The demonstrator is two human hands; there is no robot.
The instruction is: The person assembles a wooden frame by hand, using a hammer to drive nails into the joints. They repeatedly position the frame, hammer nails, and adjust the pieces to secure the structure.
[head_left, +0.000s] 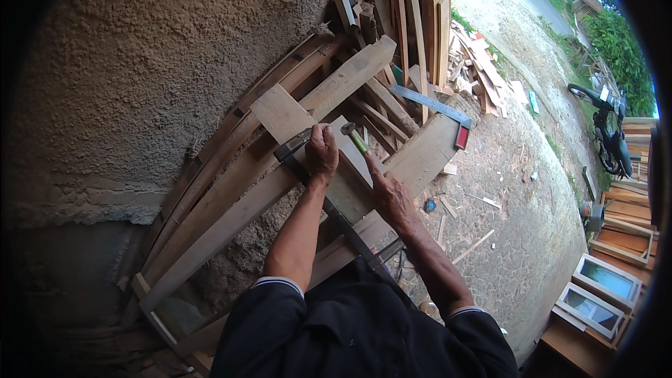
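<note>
Left grip (322, 150) clenched, right grip (390, 192) outstretched

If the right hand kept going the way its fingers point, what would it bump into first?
Probably the green-handled tool lying on the flat board; the right hand points up at it, fingertips almost touching, though depth is unclear.

No packages, labels, signs, screens in view.

A rough, sandy plastered wall (140, 63) fills the left in daylight. Bare dirt ground (518, 238) (littered with wood scraps (483, 63)) stretches right towards a parked motorcycle (609, 133), green bushes (619, 49), stacked timber (630, 217) and glazed window frames (595, 294).
</note>
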